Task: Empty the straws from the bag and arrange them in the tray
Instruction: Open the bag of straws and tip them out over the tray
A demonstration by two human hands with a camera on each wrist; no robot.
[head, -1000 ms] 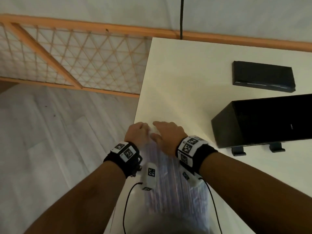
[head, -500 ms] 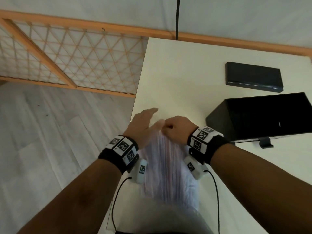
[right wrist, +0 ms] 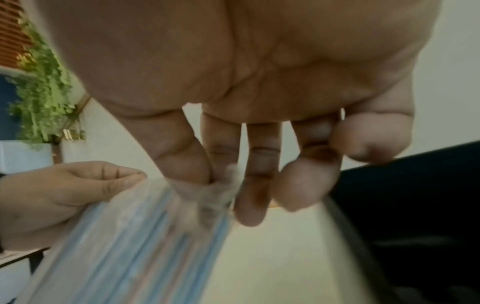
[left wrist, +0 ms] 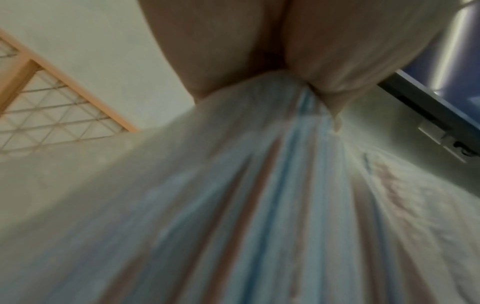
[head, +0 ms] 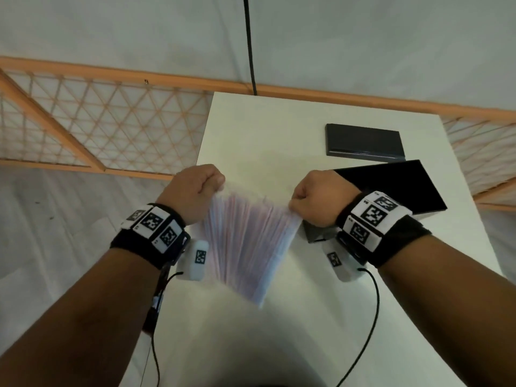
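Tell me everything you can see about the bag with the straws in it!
The bag is thin, see-through plastic, packed with long straws striped blue, pink and white. It is held up above the white table, tilted, its far end toward the person. The left hand pinches one top corner and the right hand pinches the other, stretching the top edge between them. The plastic bunches and wrinkles at each pinch. The pictures are too blurred to tell whether the top is open.

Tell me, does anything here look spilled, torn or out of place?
Nothing looks spilled. The left hand and right hand each pinch a top corner of the clear bag, stretching its mouth above the white table. The straws are all inside. The black tray sits tilted on its stand, apparently by design.
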